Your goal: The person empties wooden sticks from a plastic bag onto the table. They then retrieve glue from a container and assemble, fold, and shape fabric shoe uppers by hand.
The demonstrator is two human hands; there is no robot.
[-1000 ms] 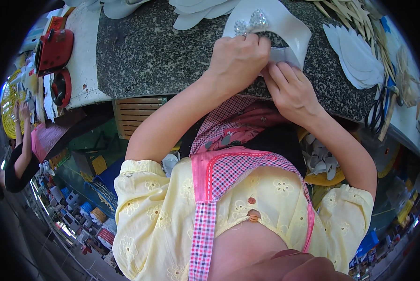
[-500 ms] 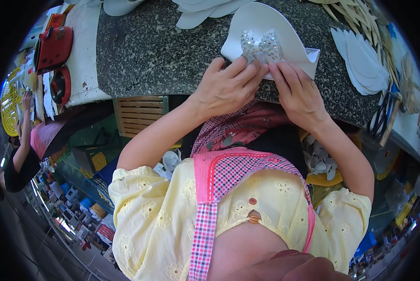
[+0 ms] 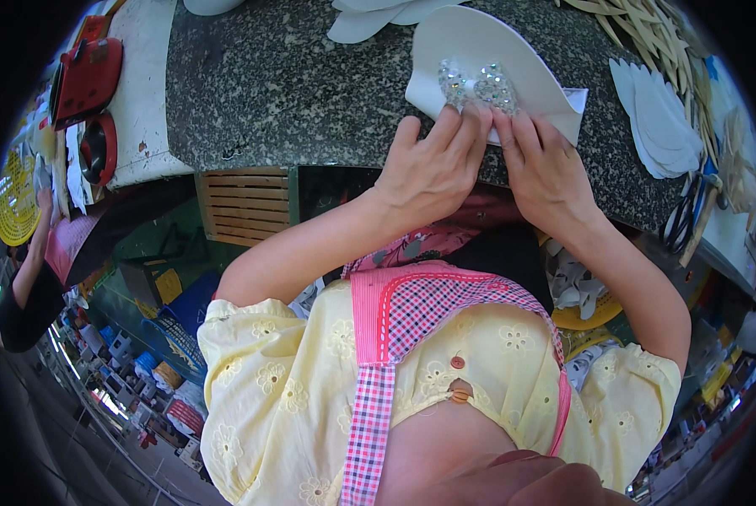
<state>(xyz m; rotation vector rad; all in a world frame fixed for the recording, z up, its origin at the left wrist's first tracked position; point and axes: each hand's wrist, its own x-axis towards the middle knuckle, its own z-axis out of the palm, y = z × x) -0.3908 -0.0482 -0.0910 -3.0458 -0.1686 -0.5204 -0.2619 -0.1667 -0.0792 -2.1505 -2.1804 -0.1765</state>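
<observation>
A white, curved shoe upper [image 3: 521,72] rests at the near edge of the speckled dark worktop. A bow of clear sparkling stones [image 3: 479,84] sits on its front. My left hand [image 3: 437,156] pinches the upper's near edge just below the bow, fingers bent and thumb side inward. Right beside it, my right hand [image 3: 551,164] grips the same edge, with the fingertips of both hands almost touching. The fingers cover the part of the edge between them. On the right, the upper's side folds upward into a lip.
White sole-shaped sheets lie in stacks at the far edge [image 3: 378,18] and at the right [image 3: 656,118]. Beige strips [image 3: 648,38] and scissors [image 3: 686,211] are at the far right. A red box-like device [image 3: 89,80] stands left. Another person's arm [image 3: 36,244] shows at far left.
The upper has shifted slightly to the right in the view, along with both hands. My fingers have moved up closer against the lower side of the bow.
</observation>
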